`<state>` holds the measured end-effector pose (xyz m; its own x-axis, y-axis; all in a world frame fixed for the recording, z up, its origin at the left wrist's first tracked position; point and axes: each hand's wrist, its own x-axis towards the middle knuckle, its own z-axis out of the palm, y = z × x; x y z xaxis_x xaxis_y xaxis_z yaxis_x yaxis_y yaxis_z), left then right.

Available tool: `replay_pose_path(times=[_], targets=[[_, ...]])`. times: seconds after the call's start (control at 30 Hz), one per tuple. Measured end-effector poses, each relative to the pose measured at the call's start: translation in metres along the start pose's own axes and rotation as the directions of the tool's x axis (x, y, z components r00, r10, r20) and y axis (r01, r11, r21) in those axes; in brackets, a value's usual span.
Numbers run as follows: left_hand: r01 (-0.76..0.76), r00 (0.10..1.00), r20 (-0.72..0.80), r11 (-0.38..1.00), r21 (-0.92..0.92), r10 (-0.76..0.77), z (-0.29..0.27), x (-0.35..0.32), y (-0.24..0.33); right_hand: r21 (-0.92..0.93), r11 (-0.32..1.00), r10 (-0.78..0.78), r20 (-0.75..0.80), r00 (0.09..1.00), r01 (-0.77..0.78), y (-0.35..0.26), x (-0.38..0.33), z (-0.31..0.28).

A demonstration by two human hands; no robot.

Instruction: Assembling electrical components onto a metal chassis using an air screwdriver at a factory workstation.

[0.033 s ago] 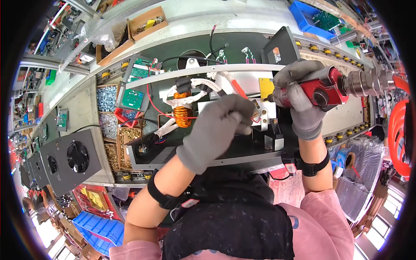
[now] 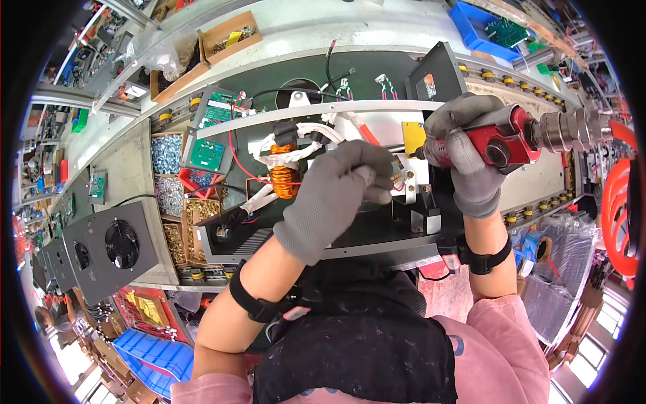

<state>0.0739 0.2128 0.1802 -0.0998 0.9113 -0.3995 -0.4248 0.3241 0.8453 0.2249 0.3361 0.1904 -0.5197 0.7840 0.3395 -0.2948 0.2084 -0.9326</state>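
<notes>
My right hand (image 2: pixel 471 158), in a grey knit glove, is wrapped round a red air-powered driver (image 2: pixel 494 145). The tool lies sideways with its dark nose to the left, and metal fittings join it to an orange hose on the right. My left hand (image 2: pixel 336 195), gloved alike, has its fingers curled together over a white block (image 2: pixel 406 185) with brass terminals; whatever they pinch is hidden. Both hands are above an open dark metal chassis (image 2: pixel 316 250). Inside it sit a copper-wound coil (image 2: pixel 284 172), white-sleeved cables (image 2: pixel 313 131) and a yellow plate (image 2: pixel 412 138).
Boxes of small screws (image 2: pixel 168 155) stand left of the chassis, near green circuit boards (image 2: pixel 207 155). A panel with a fan (image 2: pixel 121 242) leans at the left. A blue bin (image 2: pixel 481 27) is at the far right. A coiled orange hose (image 2: pixel 618 215) hangs at the right.
My left hand has shifted very slightly, its fingers still curled. My right hand and the driver stay where they were.
</notes>
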Motion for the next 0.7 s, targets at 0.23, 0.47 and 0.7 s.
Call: replay_pose_path(times=[0.23,0.47,0.7], targets=[[0.182,0.977,-0.080,0.970,-0.162,-0.196,0.009,0.020,0.009,0.039,0.999,0.000,0.039,0.999,-0.002,-0.014,0.002,-0.003],[0.173,0.979,-0.057,0.944,-0.280,-0.196,0.023,0.030,-0.005,0.032,0.860,-0.510,0.019,0.860,0.509,-0.050,-0.001,-0.013],[0.205,0.979,0.074,0.930,-0.305,-0.191,0.032,0.032,-0.007,0.098,0.886,-0.458,0.037,0.888,0.453,-0.058,-0.006,-0.012]])
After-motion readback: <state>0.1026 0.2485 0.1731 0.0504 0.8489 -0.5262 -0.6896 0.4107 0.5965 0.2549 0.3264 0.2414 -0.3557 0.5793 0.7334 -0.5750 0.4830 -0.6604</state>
